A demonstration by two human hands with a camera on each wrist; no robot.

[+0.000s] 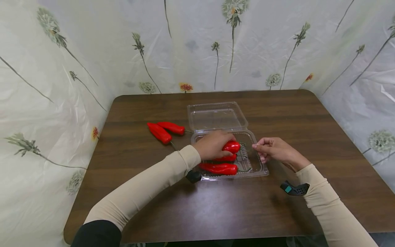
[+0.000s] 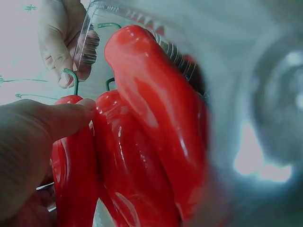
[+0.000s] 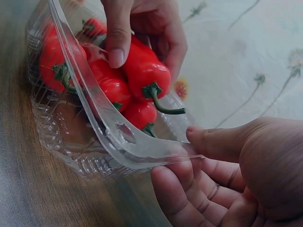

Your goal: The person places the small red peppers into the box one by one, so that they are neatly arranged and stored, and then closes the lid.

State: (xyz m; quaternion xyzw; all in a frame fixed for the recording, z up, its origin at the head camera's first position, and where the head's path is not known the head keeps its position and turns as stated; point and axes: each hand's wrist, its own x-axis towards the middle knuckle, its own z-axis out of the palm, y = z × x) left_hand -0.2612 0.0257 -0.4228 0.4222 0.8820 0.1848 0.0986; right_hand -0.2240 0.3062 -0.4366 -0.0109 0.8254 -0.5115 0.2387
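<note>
A clear plastic clamshell box [image 1: 260,169] lies with its lid folded back, and several red chili peppers [image 1: 219,168] are in its base. Reaching in from the left, my left hand [image 1: 213,144] grips one pepper [image 3: 144,71] above the others, thumb on its side and green stem pointing out. Its fingers are partly hidden behind the pepper. With thumb and fingers, my right hand [image 1: 279,152] pinches the box's right rim; the right wrist view shows the rim corner [image 3: 142,156] between them.
Two more red peppers [image 1: 160,133] lie on the brown wooden table [image 1: 139,113] left of the box. The transparent lid [image 1: 217,116] rests towards the back. A flower-patterned sheet [image 1: 191,51] hangs behind the table and along its sides.
</note>
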